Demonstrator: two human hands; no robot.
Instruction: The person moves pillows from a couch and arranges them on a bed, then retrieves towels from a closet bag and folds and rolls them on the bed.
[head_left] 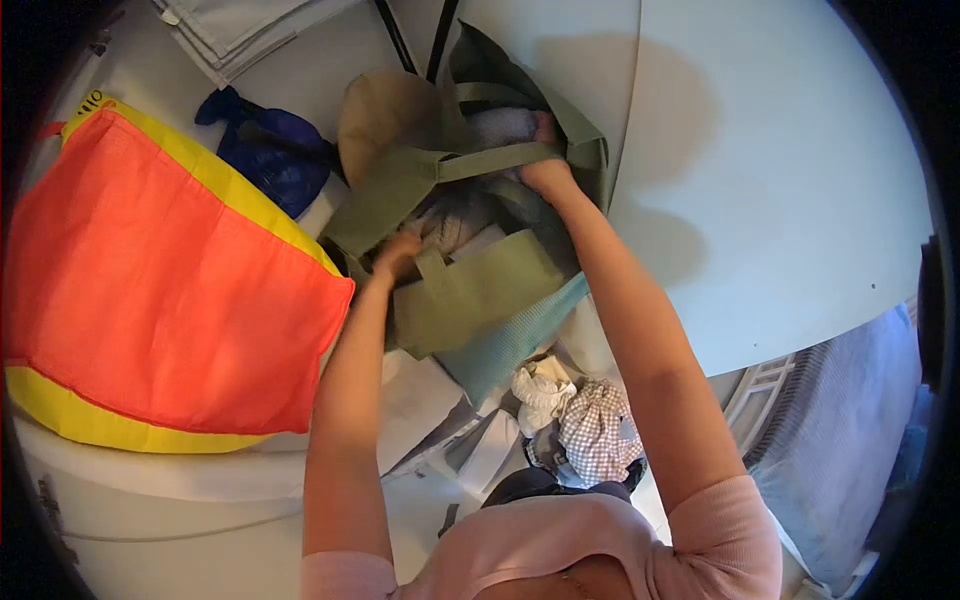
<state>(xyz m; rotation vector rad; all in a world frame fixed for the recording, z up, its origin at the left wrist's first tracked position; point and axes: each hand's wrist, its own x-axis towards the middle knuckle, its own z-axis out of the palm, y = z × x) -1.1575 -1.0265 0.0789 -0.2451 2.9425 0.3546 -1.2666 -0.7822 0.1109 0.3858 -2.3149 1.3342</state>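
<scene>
Pale, curved surfaces fill the surroundings in the head camera's view, with a large light-blue panel on the right that carries soft shadows. At centre is an olive-green fabric bag, its top open and its wide straps looping across the opening. Both bare arms reach up to it from pink short sleeves.

The left hand is at the bag's near left side, by a greyish cloth inside; it is blurred, so whether it grips anything cannot be told. The right hand reaches into the upper right part of the bag, beside a strap; its fingers are partly hidden, and its grip cannot be told either.

To the left lies a big red bag with yellow edges. Above it is a dark-blue plastic bag, and behind the green bag's upper left side is a rounded tan item. Below the green bag are a teal textured cloth, a cream bundle and a checked bundle.
</scene>
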